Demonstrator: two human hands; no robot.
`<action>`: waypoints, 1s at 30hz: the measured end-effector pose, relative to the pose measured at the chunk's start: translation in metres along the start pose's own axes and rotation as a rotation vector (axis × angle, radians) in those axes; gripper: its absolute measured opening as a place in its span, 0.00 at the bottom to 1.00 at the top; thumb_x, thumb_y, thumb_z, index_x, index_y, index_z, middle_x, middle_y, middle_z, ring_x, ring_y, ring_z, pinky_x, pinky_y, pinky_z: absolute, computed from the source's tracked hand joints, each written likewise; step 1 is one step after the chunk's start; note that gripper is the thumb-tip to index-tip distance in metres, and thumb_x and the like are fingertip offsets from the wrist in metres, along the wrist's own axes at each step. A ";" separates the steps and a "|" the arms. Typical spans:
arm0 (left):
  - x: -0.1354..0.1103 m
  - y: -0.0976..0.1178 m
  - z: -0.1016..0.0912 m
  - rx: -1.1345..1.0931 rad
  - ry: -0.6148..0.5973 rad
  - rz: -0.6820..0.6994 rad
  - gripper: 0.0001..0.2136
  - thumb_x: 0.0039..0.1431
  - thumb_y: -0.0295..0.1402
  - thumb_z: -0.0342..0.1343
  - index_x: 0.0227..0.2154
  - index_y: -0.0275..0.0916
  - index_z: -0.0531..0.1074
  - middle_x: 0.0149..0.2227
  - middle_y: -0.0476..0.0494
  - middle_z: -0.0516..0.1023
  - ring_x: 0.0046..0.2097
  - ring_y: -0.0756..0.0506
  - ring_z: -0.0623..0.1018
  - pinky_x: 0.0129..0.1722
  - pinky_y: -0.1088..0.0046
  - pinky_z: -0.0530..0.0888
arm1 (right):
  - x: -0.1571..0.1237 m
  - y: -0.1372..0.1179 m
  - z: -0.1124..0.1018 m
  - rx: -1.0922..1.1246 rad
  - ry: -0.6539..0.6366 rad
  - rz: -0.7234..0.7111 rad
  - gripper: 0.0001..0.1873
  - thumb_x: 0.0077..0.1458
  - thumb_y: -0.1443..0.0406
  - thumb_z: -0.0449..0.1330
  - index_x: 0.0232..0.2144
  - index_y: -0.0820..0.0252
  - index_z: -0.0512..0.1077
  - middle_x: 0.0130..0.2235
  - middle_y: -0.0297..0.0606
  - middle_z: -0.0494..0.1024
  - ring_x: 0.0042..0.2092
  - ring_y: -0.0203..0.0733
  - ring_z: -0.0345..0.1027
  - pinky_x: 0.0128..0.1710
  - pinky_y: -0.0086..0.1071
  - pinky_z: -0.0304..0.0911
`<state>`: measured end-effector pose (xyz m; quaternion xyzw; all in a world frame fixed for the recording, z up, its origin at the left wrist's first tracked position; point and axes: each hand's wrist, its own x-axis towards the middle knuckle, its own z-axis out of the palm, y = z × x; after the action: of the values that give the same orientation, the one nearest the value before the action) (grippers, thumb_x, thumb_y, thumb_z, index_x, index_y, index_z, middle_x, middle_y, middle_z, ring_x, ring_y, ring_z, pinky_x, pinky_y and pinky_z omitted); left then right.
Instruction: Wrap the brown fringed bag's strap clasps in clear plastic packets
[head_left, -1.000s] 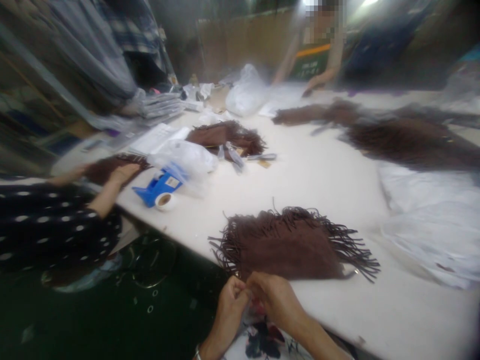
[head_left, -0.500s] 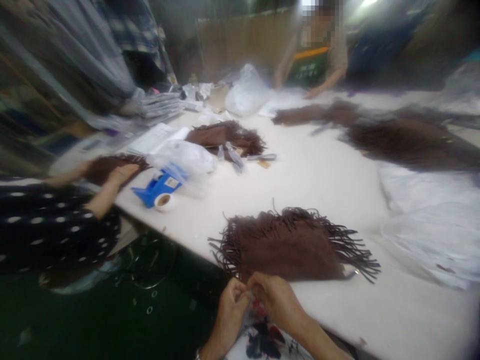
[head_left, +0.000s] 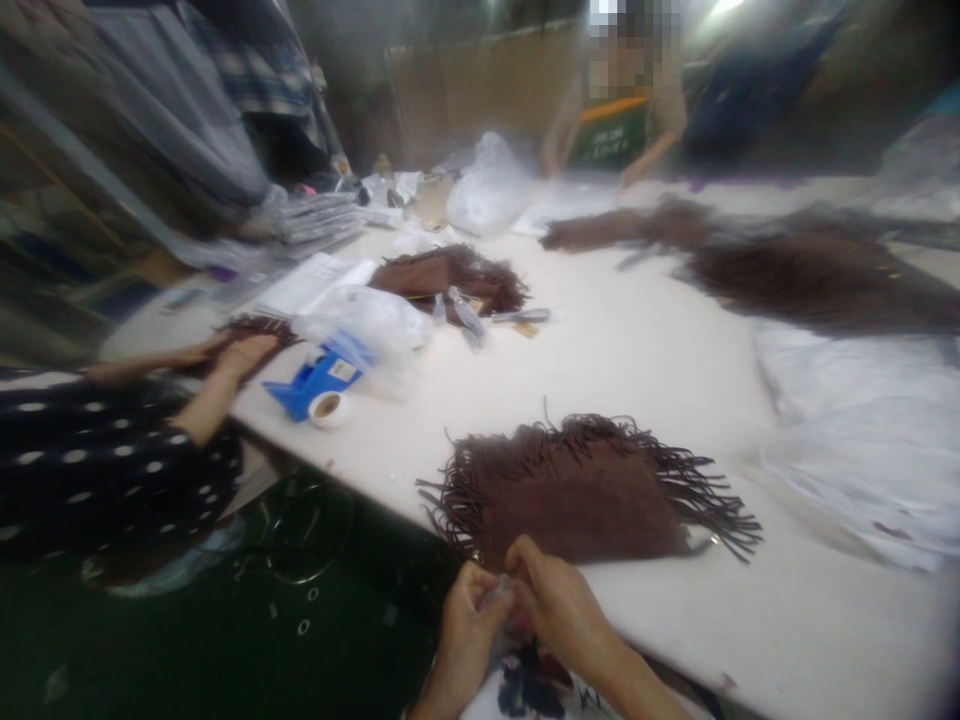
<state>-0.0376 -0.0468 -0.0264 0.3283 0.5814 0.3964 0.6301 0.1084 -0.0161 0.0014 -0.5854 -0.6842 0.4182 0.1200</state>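
Observation:
My left hand (head_left: 466, 622) and my right hand (head_left: 556, 603) meet at the near edge of the white table (head_left: 637, 370), fingertips pinched together on something small and pale that I cannot make out. Both hands are closed. Just beyond them lies a brown fringed fabric piece (head_left: 581, 490), flat on the table, with its near edge almost touching my right fingers. A patterned cloth shows below my wrists.
A person in a dotted dark sleeve (head_left: 97, 460) at the left rests hands on another brown piece (head_left: 247, 335). A blue tape dispenser (head_left: 319, 378), plastic bags (head_left: 367, 315), more brown fringed pieces (head_left: 450, 275) and clear bags (head_left: 862, 450) lie about. Another person stands at the far end.
My hands have shifted slightly, the right fingers lifting a little toward the fringed piece. The person at the far end has moved leftward.

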 end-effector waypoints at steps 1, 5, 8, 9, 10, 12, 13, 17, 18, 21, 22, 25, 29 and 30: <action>0.000 -0.001 0.001 0.008 0.019 -0.003 0.16 0.50 0.44 0.63 0.28 0.37 0.67 0.26 0.46 0.75 0.29 0.47 0.74 0.30 0.74 0.68 | -0.001 0.000 0.000 0.002 0.001 0.000 0.12 0.51 0.72 0.50 0.38 0.55 0.64 0.28 0.32 0.76 0.32 0.39 0.71 0.31 0.27 0.54; -0.001 0.000 0.003 0.026 0.050 -0.017 0.16 0.50 0.45 0.63 0.27 0.37 0.67 0.25 0.47 0.74 0.28 0.48 0.73 0.29 0.74 0.67 | -0.003 -0.001 0.002 0.001 0.027 0.003 0.10 0.52 0.71 0.50 0.38 0.55 0.63 0.28 0.31 0.76 0.31 0.40 0.71 0.30 0.27 0.53; -0.002 0.005 0.006 0.022 0.075 -0.049 0.16 0.49 0.44 0.64 0.26 0.37 0.67 0.24 0.47 0.74 0.28 0.48 0.72 0.28 0.74 0.67 | -0.003 0.001 0.004 0.004 0.038 -0.004 0.10 0.53 0.71 0.49 0.37 0.55 0.63 0.28 0.31 0.76 0.31 0.39 0.71 0.30 0.27 0.52; -0.003 0.007 0.007 0.019 0.082 -0.057 0.16 0.49 0.44 0.64 0.26 0.37 0.67 0.24 0.48 0.74 0.27 0.48 0.72 0.28 0.74 0.67 | -0.004 0.002 0.005 0.007 0.039 -0.009 0.10 0.53 0.72 0.49 0.37 0.55 0.63 0.28 0.31 0.76 0.32 0.40 0.71 0.30 0.27 0.52; -0.003 0.008 0.008 0.020 0.091 -0.059 0.16 0.48 0.44 0.64 0.26 0.37 0.67 0.23 0.48 0.74 0.27 0.48 0.72 0.28 0.74 0.67 | -0.004 0.002 0.005 0.010 0.039 -0.013 0.10 0.53 0.72 0.49 0.37 0.55 0.63 0.28 0.31 0.76 0.32 0.40 0.71 0.30 0.27 0.52; -0.003 0.009 0.009 0.030 0.107 -0.052 0.16 0.48 0.44 0.64 0.26 0.37 0.67 0.23 0.48 0.74 0.27 0.48 0.72 0.27 0.74 0.67 | -0.004 0.001 0.005 0.010 0.040 -0.014 0.10 0.53 0.72 0.49 0.37 0.55 0.63 0.28 0.32 0.76 0.32 0.40 0.71 0.30 0.28 0.52; -0.003 0.009 0.009 0.038 0.117 -0.049 0.16 0.48 0.44 0.64 0.25 0.37 0.68 0.23 0.48 0.74 0.27 0.48 0.72 0.27 0.74 0.67 | -0.005 0.001 0.005 0.004 0.043 -0.012 0.10 0.53 0.72 0.49 0.37 0.55 0.63 0.28 0.32 0.76 0.32 0.40 0.71 0.30 0.28 0.52; -0.002 0.006 0.007 0.051 0.142 -0.047 0.18 0.47 0.48 0.63 0.24 0.37 0.69 0.23 0.47 0.74 0.27 0.47 0.72 0.27 0.74 0.67 | -0.006 0.000 0.004 -0.035 0.061 -0.003 0.10 0.52 0.72 0.50 0.37 0.55 0.63 0.29 0.32 0.76 0.33 0.40 0.71 0.31 0.29 0.51; -0.001 0.005 0.007 0.051 0.147 -0.047 0.18 0.47 0.48 0.62 0.24 0.37 0.69 0.23 0.47 0.74 0.26 0.47 0.72 0.27 0.74 0.66 | -0.006 -0.001 0.004 -0.043 0.064 -0.003 0.10 0.52 0.72 0.51 0.37 0.55 0.63 0.29 0.32 0.76 0.33 0.41 0.71 0.31 0.29 0.51; 0.001 0.002 0.004 0.066 0.157 -0.041 0.17 0.47 0.48 0.62 0.23 0.37 0.69 0.22 0.48 0.73 0.26 0.48 0.71 0.27 0.73 0.66 | -0.006 -0.002 0.003 -0.074 0.070 0.003 0.10 0.53 0.72 0.50 0.37 0.55 0.63 0.29 0.32 0.76 0.33 0.41 0.71 0.31 0.29 0.50; 0.001 0.001 0.004 0.066 0.154 -0.043 0.17 0.47 0.47 0.61 0.23 0.37 0.69 0.22 0.48 0.73 0.26 0.48 0.70 0.27 0.73 0.66 | -0.006 -0.003 0.003 -0.084 0.065 0.007 0.11 0.52 0.73 0.50 0.37 0.55 0.63 0.29 0.32 0.76 0.33 0.41 0.71 0.31 0.29 0.50; 0.002 -0.001 0.002 0.061 0.143 -0.064 0.16 0.49 0.47 0.60 0.24 0.37 0.69 0.23 0.48 0.73 0.26 0.48 0.71 0.27 0.73 0.66 | -0.008 -0.007 0.002 -0.085 0.037 0.032 0.11 0.52 0.73 0.50 0.37 0.56 0.63 0.28 0.32 0.77 0.30 0.39 0.71 0.28 0.28 0.49; 0.003 -0.003 0.000 0.017 0.140 -0.105 0.15 0.47 0.44 0.62 0.22 0.37 0.68 0.22 0.48 0.73 0.25 0.48 0.70 0.26 0.74 0.65 | -0.008 -0.010 0.003 -0.074 0.027 0.059 0.09 0.53 0.73 0.51 0.36 0.56 0.63 0.28 0.32 0.78 0.29 0.39 0.71 0.26 0.28 0.47; 0.003 -0.004 0.000 -0.017 0.135 -0.122 0.15 0.47 0.44 0.62 0.22 0.37 0.68 0.21 0.48 0.73 0.25 0.48 0.70 0.25 0.74 0.65 | -0.007 -0.009 0.003 -0.087 0.033 0.065 0.08 0.53 0.72 0.52 0.36 0.56 0.63 0.28 0.33 0.78 0.29 0.40 0.72 0.26 0.28 0.47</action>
<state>-0.0373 -0.0457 -0.0311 0.2596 0.6378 0.3836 0.6154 0.1021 -0.0237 0.0082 -0.6185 -0.6804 0.3821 0.0921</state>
